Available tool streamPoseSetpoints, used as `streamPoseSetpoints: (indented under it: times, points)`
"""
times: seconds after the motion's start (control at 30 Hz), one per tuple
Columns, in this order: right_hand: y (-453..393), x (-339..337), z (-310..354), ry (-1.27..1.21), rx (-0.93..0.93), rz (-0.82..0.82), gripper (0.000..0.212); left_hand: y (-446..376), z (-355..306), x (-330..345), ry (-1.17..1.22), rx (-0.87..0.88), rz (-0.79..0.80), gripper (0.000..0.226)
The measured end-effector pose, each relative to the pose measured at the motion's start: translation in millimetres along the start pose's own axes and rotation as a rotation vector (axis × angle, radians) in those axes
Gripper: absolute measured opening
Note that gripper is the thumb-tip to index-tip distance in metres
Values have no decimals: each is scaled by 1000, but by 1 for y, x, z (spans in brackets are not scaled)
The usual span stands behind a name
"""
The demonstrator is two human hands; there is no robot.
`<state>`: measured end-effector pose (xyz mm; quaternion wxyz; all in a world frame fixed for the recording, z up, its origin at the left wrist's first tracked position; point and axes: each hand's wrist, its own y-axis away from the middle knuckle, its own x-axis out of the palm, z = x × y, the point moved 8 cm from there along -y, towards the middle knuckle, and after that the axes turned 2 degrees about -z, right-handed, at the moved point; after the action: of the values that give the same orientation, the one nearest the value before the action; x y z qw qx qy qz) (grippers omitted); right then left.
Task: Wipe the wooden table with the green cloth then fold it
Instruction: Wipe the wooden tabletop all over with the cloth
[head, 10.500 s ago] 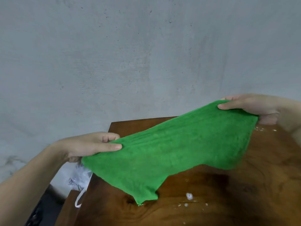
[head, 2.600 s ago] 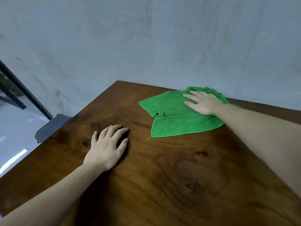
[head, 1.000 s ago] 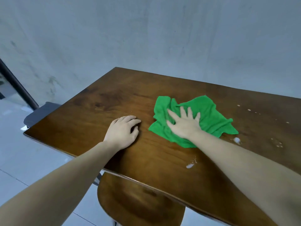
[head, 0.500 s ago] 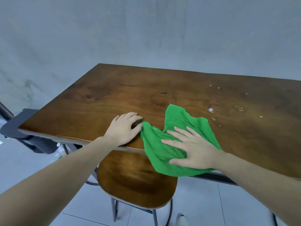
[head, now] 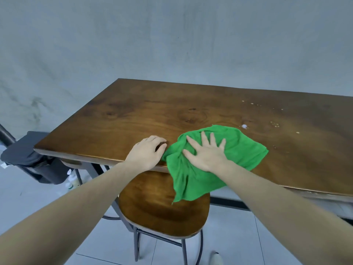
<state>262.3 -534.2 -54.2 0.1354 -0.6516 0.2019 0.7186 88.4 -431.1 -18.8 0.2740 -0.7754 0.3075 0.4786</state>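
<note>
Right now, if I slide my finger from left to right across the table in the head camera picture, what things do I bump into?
Bare wooden table → left hand, resting at the near edge → green cloth, pressed flat under the right hand → small white crumbs.

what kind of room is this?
Probably a plain indoor dining or café corner: a wooden table against a bare grey wall, a wooden stool tucked under it, and a tiled floor.
</note>
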Motion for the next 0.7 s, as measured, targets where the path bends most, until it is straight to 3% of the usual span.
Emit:
streamPoseSetpoints:
  times: [0.17, 0.3, 0.53, 0.7]
  points:
    - [36, 14, 58, 96, -314, -131, 78, -6, -6, 7, -10, 2, 22, 43]
    - [55, 6, 25, 141, -504, -161, 66, -15, -29, 22, -37, 105, 66, 44]
    - [80, -5, -92, 64, -403, -75, 66, -45, -64, 45, -93, 183, 115, 45]
    - [56, -7, -109, 1, -336, -25, 66, -73, -85, 57, -119, 189, 96, 46]
